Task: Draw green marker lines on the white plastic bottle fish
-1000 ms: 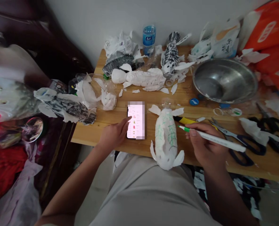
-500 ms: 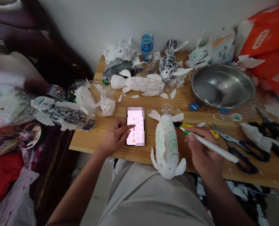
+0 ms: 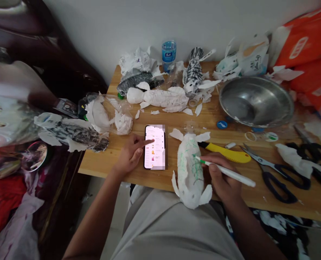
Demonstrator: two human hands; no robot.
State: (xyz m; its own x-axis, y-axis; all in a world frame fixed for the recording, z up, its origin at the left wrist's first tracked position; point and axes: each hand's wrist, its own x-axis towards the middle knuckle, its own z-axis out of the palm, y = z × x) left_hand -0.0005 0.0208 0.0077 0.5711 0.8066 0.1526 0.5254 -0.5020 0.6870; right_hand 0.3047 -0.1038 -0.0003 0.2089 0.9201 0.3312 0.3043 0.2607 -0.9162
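Right hand [image 3: 227, 178] now nearer paper figure [image 3: 189, 173]

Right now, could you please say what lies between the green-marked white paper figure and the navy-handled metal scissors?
The head view shows a yellow-handled tool, a small white cylinder, and the right hand holding a white marker.

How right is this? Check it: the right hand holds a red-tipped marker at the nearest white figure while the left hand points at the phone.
The tip colour is wrong: in the head view, the right hand holds a green-tipped marker at the nearest white figure. The rest stands.
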